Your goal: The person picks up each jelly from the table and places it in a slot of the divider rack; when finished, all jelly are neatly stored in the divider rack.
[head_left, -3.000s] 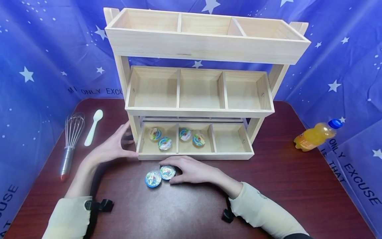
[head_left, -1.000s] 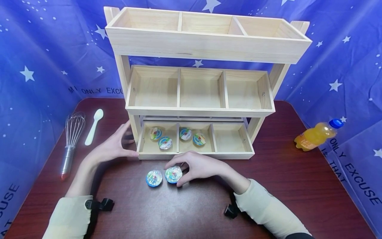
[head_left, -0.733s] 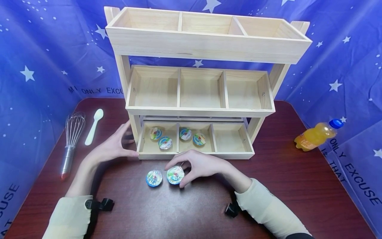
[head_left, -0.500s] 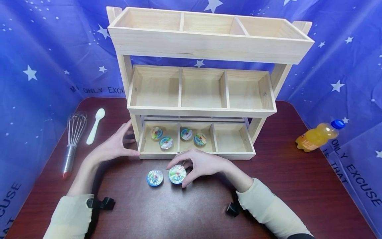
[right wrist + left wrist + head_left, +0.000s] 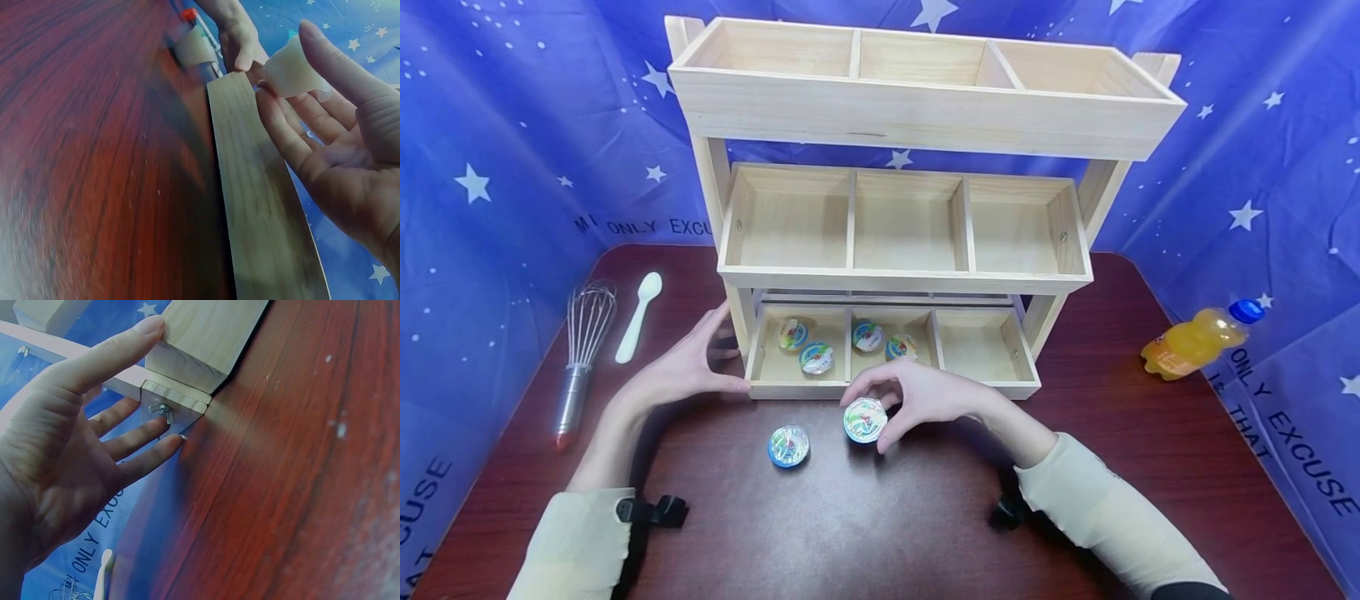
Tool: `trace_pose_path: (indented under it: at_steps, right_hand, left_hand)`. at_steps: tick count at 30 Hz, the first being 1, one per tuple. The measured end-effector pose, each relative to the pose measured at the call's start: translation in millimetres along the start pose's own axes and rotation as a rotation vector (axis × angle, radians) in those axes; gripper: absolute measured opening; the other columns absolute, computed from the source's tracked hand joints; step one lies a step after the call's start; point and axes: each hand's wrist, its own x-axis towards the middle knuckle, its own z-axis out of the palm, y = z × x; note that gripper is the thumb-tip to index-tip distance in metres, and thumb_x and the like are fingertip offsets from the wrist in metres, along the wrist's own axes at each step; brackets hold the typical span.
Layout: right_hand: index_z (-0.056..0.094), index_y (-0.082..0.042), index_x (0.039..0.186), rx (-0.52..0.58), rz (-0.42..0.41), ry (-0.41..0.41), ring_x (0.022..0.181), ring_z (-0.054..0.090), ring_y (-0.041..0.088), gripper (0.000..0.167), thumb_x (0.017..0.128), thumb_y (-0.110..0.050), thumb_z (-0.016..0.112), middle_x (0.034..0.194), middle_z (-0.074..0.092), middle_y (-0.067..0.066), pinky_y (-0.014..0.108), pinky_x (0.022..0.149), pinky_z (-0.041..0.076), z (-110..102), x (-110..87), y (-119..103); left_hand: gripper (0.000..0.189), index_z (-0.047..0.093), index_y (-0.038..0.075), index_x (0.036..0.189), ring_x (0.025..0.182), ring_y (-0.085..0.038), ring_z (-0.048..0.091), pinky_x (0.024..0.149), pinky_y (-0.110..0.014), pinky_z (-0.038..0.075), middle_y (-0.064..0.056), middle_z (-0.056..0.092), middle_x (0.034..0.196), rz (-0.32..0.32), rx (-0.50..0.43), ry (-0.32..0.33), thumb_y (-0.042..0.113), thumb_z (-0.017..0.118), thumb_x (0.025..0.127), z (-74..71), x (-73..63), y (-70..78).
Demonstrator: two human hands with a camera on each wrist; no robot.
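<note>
Right hand (image 5: pixel 928 396) pinching a cup (image 5: pixel 865 419) by the front edge of the tray (image 5: pixel 797 391), left hand (image 5: pixel 677 367) spread. Guessing it's loading; next, lift over.

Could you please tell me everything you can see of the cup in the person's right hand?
The cup is small and round, with a shiny, foil-like lid printed in white, green and red, seemingly sealed and facing up. Its body, seen from the right wrist, looks like pale, cloudy plastic, with a clear flap at its edge. The right hand pinches it between thumb and fingers, apparently clear of the table, just in front of the bottom tray.
</note>
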Motion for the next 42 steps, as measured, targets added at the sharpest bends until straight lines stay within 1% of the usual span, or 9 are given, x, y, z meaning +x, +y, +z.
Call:
trace_pose_path:
  at_steps: [4,7,12,16,21,26,34,38,42]
  right_hand:
    - [0.062,0.007,0.130,0.010,0.007,0.015,0.101,0.070,0.008,0.062,0.073,0.013,0.084,0.132,0.062,0.025,0.023,0.090,0.059,-5.5,-3.8,-0.2]
    - [0.060,0.009,0.131,0.041,0.011,0.021,0.101,0.070,0.009,0.062,0.073,0.012,0.084,0.132,0.062,0.027,0.022,0.089,0.059,-9.7,-6.8,-0.8]
    - [0.061,0.008,0.130,0.055,0.036,0.034,0.098,0.071,0.010,0.060,0.074,0.010,0.084,0.124,0.068,0.016,0.021,0.084,0.060,-18.7,-13.1,-4.2]
    - [0.063,0.004,0.129,0.040,0.074,0.062,0.096,0.071,0.011,0.059,0.074,0.009,0.084,0.123,0.067,0.011,0.022,0.083,0.060,-27.2,-20.6,-9.4]
    - [0.064,0.001,0.130,0.057,0.153,0.095,0.099,0.072,0.016,0.059,0.075,0.008,0.083,0.128,0.064,0.010,0.025,0.084,0.061,-37.2,-32.1,-14.1]
    - [0.063,0.002,0.131,0.035,0.163,0.105,0.098,0.073,0.018,0.058,0.077,0.004,0.084,0.124,0.065,0.007,0.027,0.083,0.062,-48.9,-41.1,-15.5]
    - [0.063,0.001,0.131,-0.031,0.183,0.158,0.090,0.072,0.013,0.060,0.076,0.002,0.085,0.118,0.070,0.003,0.023,0.080,0.060,-68.0,-51.9,-16.1]
    - [0.062,0.003,0.133,-0.044,0.193,0.169,0.089,0.071,0.010,0.060,0.078,0.001,0.086,0.117,0.070,0.001,0.022,0.079,0.060,-77.5,-56.2,-15.2]
    - [0.062,0.001,0.135,-0.040,0.234,0.195,0.090,0.071,0.011,0.060,0.079,0.003,0.084,0.115,0.071,0.002,0.023,0.078,0.061,-84.4,-60.8,-13.9]
  left_hand:
    - [0.135,0.001,0.053,0.161,0.139,-0.037,0.053,0.120,-0.060,0.036,-0.013,0.027,0.163,-0.014,-0.006,0.008,0.029,0.097,0.069,0.2,0.3,0.1]
    - [0.135,0.000,0.052,0.161,0.140,-0.038,0.052,0.119,-0.062,0.036,-0.014,0.026,0.163,-0.013,-0.005,0.001,0.030,0.097,0.070,0.3,0.0,0.9]
    - [0.134,0.001,0.051,0.161,0.142,-0.038,0.050,0.119,-0.062,0.035,-0.015,0.026,0.163,-0.008,-0.007,-0.005,0.030,0.097,0.070,0.0,0.7,2.7]
    - [0.134,0.001,0.051,0.161,0.141,-0.039,0.051,0.119,-0.062,0.037,-0.016,0.027,0.162,-0.003,-0.012,-0.012,0.030,0.097,0.070,-0.1,1.1,2.5]
    - [0.133,0.001,0.048,0.162,0.141,-0.039,0.050,0.114,-0.060,0.044,-0.014,0.029,0.161,0.005,-0.004,-0.009,0.029,0.096,0.071,-0.2,1.2,2.2]
    - [0.134,0.000,0.047,0.163,0.140,-0.040,0.051,0.114,-0.061,0.043,-0.015,0.028,0.162,0.011,-0.005,-0.008,0.028,0.096,0.071,-0.6,0.4,1.0]
    - [0.134,-0.001,0.053,0.161,0.141,-0.041,0.050,0.118,-0.065,0.035,-0.017,0.026,0.163,0.001,0.014,-0.009,0.032,0.096,0.071,-0.5,-0.5,1.0]
    - [0.134,-0.001,0.053,0.161,0.141,-0.041,0.051,0.118,-0.063,0.037,-0.017,0.026,0.163,0.007,0.011,-0.008,0.032,0.096,0.071,-0.4,-0.5,1.0]
    - [0.133,0.000,0.053,0.161,0.138,-0.041,0.054,0.116,-0.061,0.041,-0.017,0.028,0.161,0.007,0.000,-0.012,0.031,0.096,0.071,-0.4,-0.6,0.7]
